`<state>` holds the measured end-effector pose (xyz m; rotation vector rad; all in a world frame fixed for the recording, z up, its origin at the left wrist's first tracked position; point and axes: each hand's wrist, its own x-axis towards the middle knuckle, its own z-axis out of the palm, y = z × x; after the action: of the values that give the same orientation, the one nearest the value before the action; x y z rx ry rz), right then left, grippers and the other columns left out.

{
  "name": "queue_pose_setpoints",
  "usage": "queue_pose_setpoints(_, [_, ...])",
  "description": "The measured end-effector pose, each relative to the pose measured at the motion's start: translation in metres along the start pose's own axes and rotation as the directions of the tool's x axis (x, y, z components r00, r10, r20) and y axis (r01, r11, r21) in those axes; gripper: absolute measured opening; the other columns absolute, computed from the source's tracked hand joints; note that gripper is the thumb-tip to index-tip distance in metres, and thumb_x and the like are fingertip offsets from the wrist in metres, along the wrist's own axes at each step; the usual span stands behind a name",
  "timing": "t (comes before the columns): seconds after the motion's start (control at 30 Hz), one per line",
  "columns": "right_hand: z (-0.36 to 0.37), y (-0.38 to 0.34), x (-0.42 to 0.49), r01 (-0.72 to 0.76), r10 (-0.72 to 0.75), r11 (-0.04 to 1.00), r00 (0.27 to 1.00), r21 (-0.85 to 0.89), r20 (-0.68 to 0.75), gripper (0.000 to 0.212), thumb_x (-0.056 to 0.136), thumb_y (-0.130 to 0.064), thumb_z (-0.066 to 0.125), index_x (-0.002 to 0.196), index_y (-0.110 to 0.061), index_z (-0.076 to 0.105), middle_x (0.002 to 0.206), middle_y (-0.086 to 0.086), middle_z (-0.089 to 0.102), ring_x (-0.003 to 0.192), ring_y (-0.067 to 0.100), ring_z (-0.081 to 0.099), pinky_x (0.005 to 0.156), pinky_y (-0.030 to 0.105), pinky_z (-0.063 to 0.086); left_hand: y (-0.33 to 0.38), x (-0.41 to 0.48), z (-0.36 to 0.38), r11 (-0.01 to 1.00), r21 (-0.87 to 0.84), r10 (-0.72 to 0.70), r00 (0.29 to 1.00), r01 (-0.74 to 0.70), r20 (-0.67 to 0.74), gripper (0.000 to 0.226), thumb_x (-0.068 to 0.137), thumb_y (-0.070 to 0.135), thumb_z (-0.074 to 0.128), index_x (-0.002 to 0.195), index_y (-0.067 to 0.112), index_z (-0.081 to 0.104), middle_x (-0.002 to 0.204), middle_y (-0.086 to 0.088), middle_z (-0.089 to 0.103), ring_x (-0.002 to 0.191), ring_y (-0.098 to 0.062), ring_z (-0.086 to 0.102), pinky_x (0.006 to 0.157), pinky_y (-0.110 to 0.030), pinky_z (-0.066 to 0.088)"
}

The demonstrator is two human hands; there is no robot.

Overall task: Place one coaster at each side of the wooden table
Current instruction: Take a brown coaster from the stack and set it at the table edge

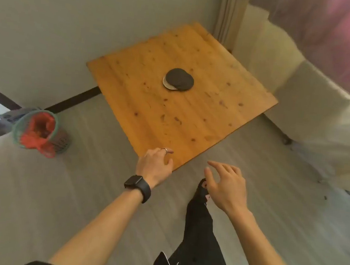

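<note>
A small stack of round dark grey coasters [179, 80] lies near the middle of the square wooden table [192, 121]; a pale one peeks out at the stack's lower left. My left hand [155, 166], with a ring and a black wrist watch, rests at the table's near corner, fingers curled loosely and holding nothing. My right hand [225, 186] hovers over the floor just right of that corner, fingers spread and empty. Both hands are well short of the coasters.
A green mesh waste bin [40, 132] with a red bag stands on the floor to the left. A cream sofa [323, 109] sits right of the table, a radiator [229, 17] behind it. My dark-trousered leg [200, 228] is below the hands.
</note>
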<state>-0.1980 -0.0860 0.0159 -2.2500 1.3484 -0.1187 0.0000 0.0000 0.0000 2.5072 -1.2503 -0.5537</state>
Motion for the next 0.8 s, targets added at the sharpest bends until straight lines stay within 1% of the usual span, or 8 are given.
queue_pose_setpoints(0.07, [-0.002,0.011,0.058,-0.004,0.003,1.000,0.998,0.019,0.062,0.042,0.098,-0.054,0.044,0.133,-0.036,0.060,0.133,-0.010,0.062,0.132,0.017,0.040,0.104,0.037,0.035,0.008,0.053,0.007,0.997,-0.052,-0.064,0.998,0.065,0.009,0.034,0.093,0.037,0.050,0.124,0.032,0.060,0.125,0.004,0.064,0.118,-0.021,0.055,0.089,-0.038,0.051])
queue_pose_setpoints(0.17, [-0.002,0.025,0.153,0.038,-0.031,0.999,0.985,-0.038,0.169,0.043,0.098,-0.055,0.043,0.133,-0.035,0.059,0.136,-0.008,0.061,0.133,0.022,0.041,0.104,0.041,0.038,0.023,0.132,0.012,0.976,-0.073,-0.202,0.978,0.206,0.058,0.035,0.094,0.038,0.049,0.128,0.034,0.056,0.132,0.007,0.058,0.122,-0.020,0.050,0.089,-0.039,0.051])
queue_pose_setpoints(0.37, [0.000,0.037,0.314,0.133,-0.108,0.983,0.976,-0.125,0.190,0.048,0.097,-0.056,0.041,0.136,-0.033,0.057,0.141,-0.002,0.057,0.132,0.029,0.043,0.104,0.046,0.041,0.041,0.265,0.026,0.951,-0.067,-0.297,0.952,0.301,0.071,0.038,0.093,0.040,0.050,0.131,0.033,0.054,0.141,0.009,0.048,0.125,-0.022,0.046,0.095,-0.040,0.047])
queue_pose_setpoints(0.47, [0.017,0.038,0.385,0.141,-0.111,0.980,0.974,-0.143,0.198,0.052,0.097,-0.058,0.038,0.142,-0.034,0.049,0.150,0.002,0.049,0.137,0.032,0.039,0.107,0.046,0.038,0.035,0.320,0.035,0.951,-0.035,-0.304,0.951,0.306,0.062,0.041,0.093,0.040,0.051,0.133,0.030,0.052,0.144,0.008,0.045,0.127,-0.021,0.044,0.097,-0.042,0.045])
queue_pose_setpoints(0.57, [0.040,0.038,0.444,0.114,-0.084,0.980,0.979,-0.160,0.183,0.055,0.098,-0.058,0.035,0.146,-0.034,0.043,0.157,0.003,0.038,0.142,0.032,0.031,0.112,0.047,0.032,0.021,0.371,0.049,0.953,0.004,-0.303,0.952,0.303,0.034,0.048,0.093,0.041,0.051,0.139,0.029,0.046,0.150,0.002,0.038,0.134,-0.023,0.037,0.103,-0.042,0.042])
queue_pose_setpoints(0.67, [0.068,0.040,0.488,0.105,-0.072,0.977,0.982,-0.188,0.174,0.059,0.097,-0.060,0.032,0.150,-0.035,0.036,0.164,0.004,0.023,0.151,0.029,0.015,0.118,0.049,0.019,0.006,0.412,0.064,0.959,0.088,-0.271,0.963,0.269,0.012,0.056,0.093,0.046,0.050,0.145,0.028,0.039,0.157,-0.003,0.028,0.141,-0.026,0.029,0.110,-0.043,0.035])
queue_pose_setpoints(0.8, [0.104,0.053,0.518,0.104,-0.057,0.967,0.978,-0.231,0.199,0.066,0.096,-0.066,0.021,0.156,-0.041,0.012,0.168,0.002,-0.004,0.153,0.027,-0.008,0.120,0.059,0.004,-0.015,0.459,0.080,0.962,0.202,-0.176,0.983,0.183,-0.053,0.064,0.092,0.051,0.047,0.149,0.025,0.034,0.159,-0.011,0.023,0.147,-0.032,0.018,0.115,-0.048,0.029])
